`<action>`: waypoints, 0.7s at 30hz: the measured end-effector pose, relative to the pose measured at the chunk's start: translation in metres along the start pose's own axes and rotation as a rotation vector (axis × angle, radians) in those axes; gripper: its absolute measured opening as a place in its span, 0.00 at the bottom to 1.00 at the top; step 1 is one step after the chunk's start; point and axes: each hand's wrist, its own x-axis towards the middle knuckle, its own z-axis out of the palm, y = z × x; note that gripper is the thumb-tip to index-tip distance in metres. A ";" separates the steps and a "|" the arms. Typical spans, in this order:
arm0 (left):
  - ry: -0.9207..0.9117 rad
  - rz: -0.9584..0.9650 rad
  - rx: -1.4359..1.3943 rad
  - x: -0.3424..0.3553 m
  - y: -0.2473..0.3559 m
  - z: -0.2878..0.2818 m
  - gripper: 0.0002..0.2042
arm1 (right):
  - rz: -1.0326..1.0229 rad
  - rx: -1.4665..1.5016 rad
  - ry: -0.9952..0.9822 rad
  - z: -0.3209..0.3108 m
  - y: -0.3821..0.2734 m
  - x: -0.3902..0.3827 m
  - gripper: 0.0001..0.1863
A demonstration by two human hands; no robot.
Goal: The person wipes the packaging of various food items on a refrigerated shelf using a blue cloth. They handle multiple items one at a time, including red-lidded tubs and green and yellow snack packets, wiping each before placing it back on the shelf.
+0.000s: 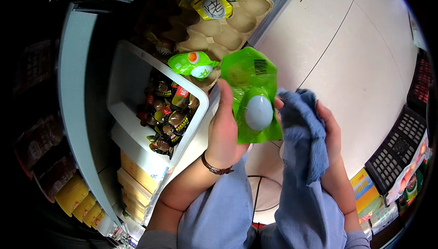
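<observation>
My left hand (224, 130) holds a green plastic package (246, 73) with a pale, egg-shaped object (258, 111) inside, its back with a barcode facing up. My right hand (326, 128) grips a fuzzy blue cloth (301, 130), just right of the package. Another green package (194, 64) lies beside the package in my hand, at the edge of a cardboard egg tray (228, 36). Yellow packages (212, 2) rest at the tray's far end. Left of my left hand, a white plastic bin (130, 64) holds several small dark packaged items (175, 119).
A shelf with a grey edge (77, 103) and yellow packs (75, 189) runs along the left. Below the bin are stacked pale boxes (134, 183). On the right, black crates (392, 148) and colourful cartons (362, 187) stand on the tiled floor (346, 48). A thin cable loops between my legs.
</observation>
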 end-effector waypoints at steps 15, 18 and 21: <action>-0.062 0.446 0.716 -0.004 -0.012 0.013 0.31 | -0.323 -0.540 -0.164 0.031 0.018 -0.003 0.25; -0.054 0.418 0.655 -0.003 -0.013 0.012 0.31 | -0.195 -0.473 -0.173 0.030 0.014 -0.004 0.25; -0.028 0.395 0.535 -0.006 -0.013 0.016 0.32 | -0.134 -0.437 -0.199 0.028 0.011 -0.006 0.24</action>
